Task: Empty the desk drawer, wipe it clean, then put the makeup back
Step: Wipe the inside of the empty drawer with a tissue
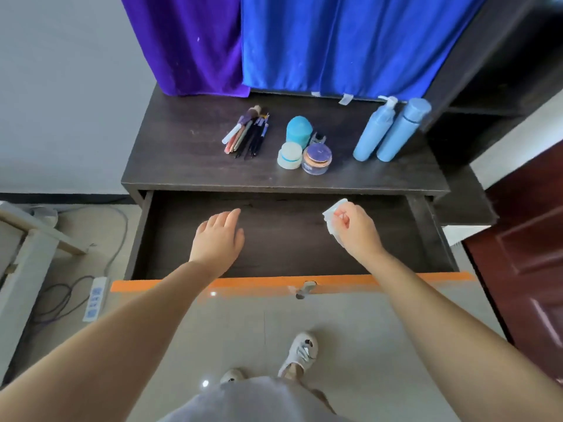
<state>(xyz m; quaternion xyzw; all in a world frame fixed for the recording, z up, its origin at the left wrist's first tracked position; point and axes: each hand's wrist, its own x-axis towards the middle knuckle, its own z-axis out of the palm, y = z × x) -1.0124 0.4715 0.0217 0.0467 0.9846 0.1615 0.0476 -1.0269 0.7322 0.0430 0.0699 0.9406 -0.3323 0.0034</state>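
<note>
The dark wooden drawer (286, 248) with an orange front edge is pulled out, and nothing lies in it. My left hand (217, 239) hovers over its left half, fingers apart, holding nothing. My right hand (355, 228) is over the right half, shut on a white wipe (333, 210). On the desk top (189, 159) lie a bunch of makeup brushes (248, 132), a teal sponge case (299, 129), a white jar (289, 155), a purple-lidded jar (316, 158) and two tall blue bottles (391, 130).
Purple and blue cloths (274, 41) hang behind the desk. A dark shelf unit (502, 71) stands at right, with a red-brown door (527, 254) below it. A power strip (96, 298) and cables lie on the floor at left, beside a pale frame (27, 248).
</note>
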